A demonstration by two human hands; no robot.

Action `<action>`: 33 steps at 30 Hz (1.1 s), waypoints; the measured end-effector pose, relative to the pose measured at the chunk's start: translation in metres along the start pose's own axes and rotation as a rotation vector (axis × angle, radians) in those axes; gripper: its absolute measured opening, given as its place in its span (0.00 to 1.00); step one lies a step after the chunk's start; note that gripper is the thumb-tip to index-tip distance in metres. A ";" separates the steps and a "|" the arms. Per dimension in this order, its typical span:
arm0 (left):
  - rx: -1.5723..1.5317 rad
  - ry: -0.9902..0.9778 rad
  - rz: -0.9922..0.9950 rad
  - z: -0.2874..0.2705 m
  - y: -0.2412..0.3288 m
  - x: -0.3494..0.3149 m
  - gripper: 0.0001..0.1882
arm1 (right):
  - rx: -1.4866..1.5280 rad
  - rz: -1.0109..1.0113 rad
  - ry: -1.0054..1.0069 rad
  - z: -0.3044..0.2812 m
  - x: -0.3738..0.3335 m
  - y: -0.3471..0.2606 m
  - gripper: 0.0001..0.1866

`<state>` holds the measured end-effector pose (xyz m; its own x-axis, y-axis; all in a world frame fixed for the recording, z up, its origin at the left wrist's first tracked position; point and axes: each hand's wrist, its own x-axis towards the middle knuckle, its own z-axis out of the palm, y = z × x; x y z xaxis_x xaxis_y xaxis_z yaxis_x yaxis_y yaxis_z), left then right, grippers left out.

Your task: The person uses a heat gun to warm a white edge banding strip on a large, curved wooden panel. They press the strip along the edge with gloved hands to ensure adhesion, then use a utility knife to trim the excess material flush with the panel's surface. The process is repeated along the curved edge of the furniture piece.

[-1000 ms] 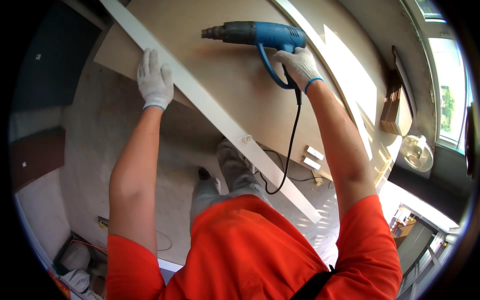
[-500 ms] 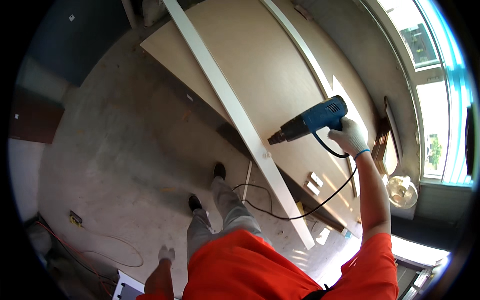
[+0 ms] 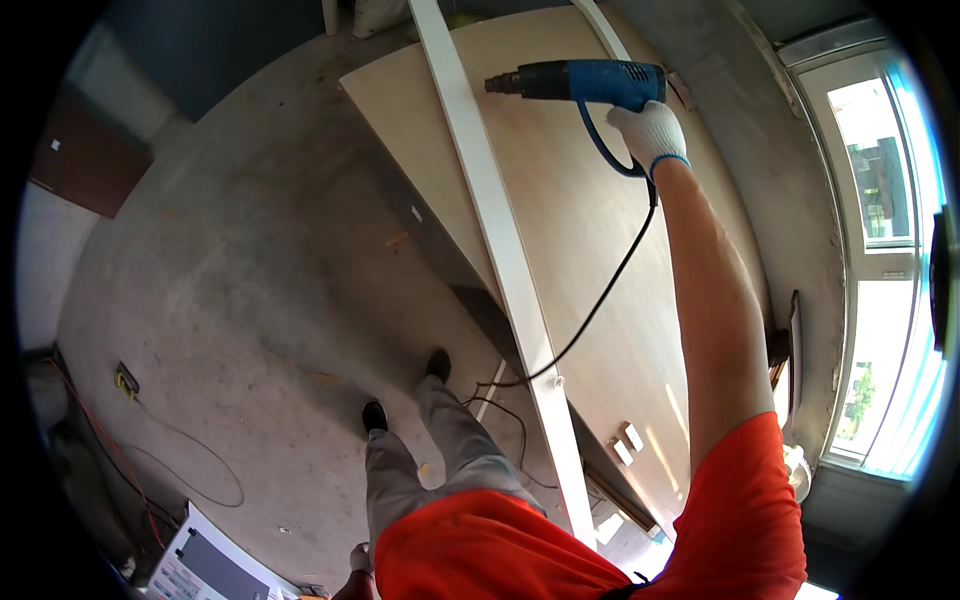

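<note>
A white knitted glove covers my right hand (image 3: pixel 652 135), which is closed around the handle of a blue and black heat gun (image 3: pixel 590 82). Its metal nozzle points left, above the far part of a long white strip (image 3: pixel 475 150). The strip lies lengthwise over a large beige panel (image 3: pixel 570 240). From the handle a black cord (image 3: pixel 612 278) runs down across the panel and strip toward the floor. Low beside my hip hangs my left hand (image 3: pixel 361 557), also gloved; little of it shows, and its fingers cannot be made out.
A second white strip (image 3: pixel 602 28) lies at the panel's far side. Two small white blocks (image 3: pixel 627 443) rest near its front edge. Windows (image 3: pixel 870 250) line the right wall. On the floor at left are a small tool (image 3: pixel 126 381) with a thin hose and a white board (image 3: pixel 215 560).
My right hand has carried the heat gun farther out along the panel, and the nozzle has swung up to point left. My left hand has drawn back toward my hip.
</note>
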<state>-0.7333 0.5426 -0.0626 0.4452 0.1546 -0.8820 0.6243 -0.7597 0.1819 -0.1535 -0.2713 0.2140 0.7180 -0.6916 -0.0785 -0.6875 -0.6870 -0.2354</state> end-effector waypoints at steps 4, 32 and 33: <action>0.039 -0.022 -0.038 -0.001 -0.003 0.003 0.25 | -0.020 -0.011 -0.009 -0.005 0.001 -0.012 0.31; 0.089 -0.025 0.247 -0.044 0.057 0.087 0.20 | 0.318 0.369 -0.143 0.011 -0.234 0.237 0.13; 0.045 -0.009 0.215 -0.045 0.059 0.083 0.20 | 0.397 0.388 -0.130 0.028 -0.216 0.228 0.13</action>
<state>-0.6307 0.5392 -0.1052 0.5590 -0.0195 -0.8289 0.4860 -0.8023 0.3466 -0.4623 -0.2730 0.1504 0.4461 -0.8259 -0.3446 -0.8280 -0.2348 -0.5092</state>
